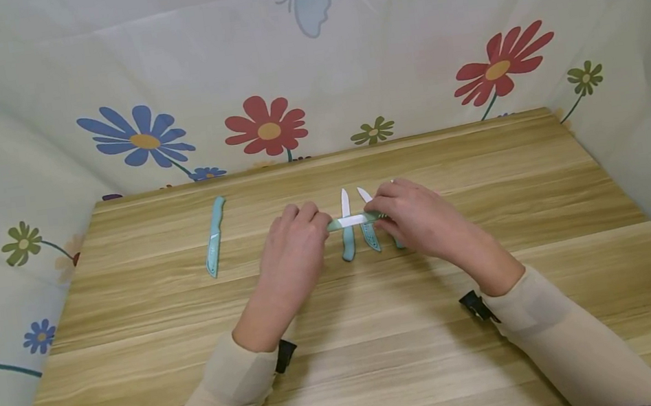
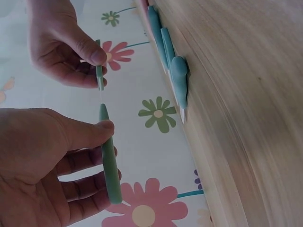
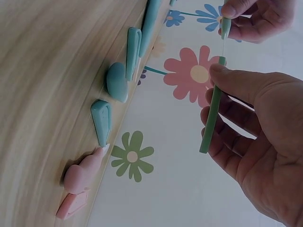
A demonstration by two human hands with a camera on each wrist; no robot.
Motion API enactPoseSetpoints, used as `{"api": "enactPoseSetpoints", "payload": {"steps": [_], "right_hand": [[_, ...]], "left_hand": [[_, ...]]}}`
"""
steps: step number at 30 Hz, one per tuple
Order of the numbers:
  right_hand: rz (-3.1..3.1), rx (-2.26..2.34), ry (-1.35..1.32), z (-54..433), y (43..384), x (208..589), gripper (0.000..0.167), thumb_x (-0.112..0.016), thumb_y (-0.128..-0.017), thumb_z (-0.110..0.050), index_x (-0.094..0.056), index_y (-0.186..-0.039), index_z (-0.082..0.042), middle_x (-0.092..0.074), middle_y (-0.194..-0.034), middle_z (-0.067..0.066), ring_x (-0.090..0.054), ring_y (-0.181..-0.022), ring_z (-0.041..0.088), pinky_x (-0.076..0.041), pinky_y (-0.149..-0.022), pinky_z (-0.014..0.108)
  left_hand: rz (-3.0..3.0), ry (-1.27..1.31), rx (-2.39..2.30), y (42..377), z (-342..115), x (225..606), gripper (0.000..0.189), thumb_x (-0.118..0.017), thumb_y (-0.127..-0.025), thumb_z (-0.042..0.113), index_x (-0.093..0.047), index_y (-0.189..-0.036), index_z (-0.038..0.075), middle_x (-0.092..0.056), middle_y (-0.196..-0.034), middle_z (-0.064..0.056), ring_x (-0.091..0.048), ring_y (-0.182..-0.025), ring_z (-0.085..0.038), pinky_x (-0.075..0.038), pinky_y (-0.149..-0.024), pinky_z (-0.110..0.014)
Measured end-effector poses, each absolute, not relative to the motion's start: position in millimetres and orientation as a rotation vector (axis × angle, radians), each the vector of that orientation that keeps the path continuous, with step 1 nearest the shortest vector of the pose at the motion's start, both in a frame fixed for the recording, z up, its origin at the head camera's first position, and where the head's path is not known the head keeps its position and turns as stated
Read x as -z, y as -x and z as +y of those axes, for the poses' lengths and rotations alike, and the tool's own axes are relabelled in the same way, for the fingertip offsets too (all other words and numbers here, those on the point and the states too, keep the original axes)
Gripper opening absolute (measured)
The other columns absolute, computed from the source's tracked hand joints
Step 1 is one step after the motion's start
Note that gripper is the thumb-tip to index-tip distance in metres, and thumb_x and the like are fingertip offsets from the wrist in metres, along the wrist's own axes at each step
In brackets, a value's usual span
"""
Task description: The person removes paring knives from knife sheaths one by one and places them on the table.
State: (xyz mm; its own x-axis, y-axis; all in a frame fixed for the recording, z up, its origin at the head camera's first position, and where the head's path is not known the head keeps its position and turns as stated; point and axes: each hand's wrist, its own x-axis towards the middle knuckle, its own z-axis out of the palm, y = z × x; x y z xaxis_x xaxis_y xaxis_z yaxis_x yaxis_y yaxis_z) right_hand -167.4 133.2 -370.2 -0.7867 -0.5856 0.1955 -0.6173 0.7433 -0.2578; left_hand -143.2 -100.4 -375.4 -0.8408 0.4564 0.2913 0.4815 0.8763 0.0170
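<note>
My left hand [image 1: 296,249] grips the green handle [image 2: 110,161] of a small knife. Between the two hands its white blade [image 1: 354,220] shows, level above the table. My right hand [image 1: 421,217] pinches a green blade sheath [image 3: 214,111] at the tip end, and part of the blade is hidden inside it. Below them lies a knife with a teal handle [image 1: 348,245] and a bare white blade. Beside it is a teal sheath [image 1: 370,237]. A second teal handle [image 1: 398,242] shows partly under my right hand.
A sheathed teal knife [image 1: 216,238] lies apart to the left on the wooden table [image 1: 348,366]. In the right wrist view, a pink knife handle [image 3: 85,172] and a pink sheath [image 3: 72,204] lie near teal pieces. A flower-printed sheet [image 1: 401,33] stands round the table.
</note>
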Motion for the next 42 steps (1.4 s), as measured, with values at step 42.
{"api": "enactPoseSetpoints", "payload": {"steps": [42], "right_hand": [[-2.818, -0.483, -0.995, 145.8, 172.9, 366.7, 0.027, -0.079, -0.097, -0.01, -0.076, -0.122, -0.002, -0.071, -0.115, 0.012, -0.064, -0.107, 0.033, -0.054, -0.096, 0.047]], "left_hand": [[-2.796, 0.61, 0.136, 145.0, -108.3, 368.8, 0.013, -0.078, -0.097, 0.007, -0.079, -0.109, 0.003, -0.068, -0.101, -0.008, -0.057, -0.089, -0.028, -0.052, -0.07, -0.035]]}}
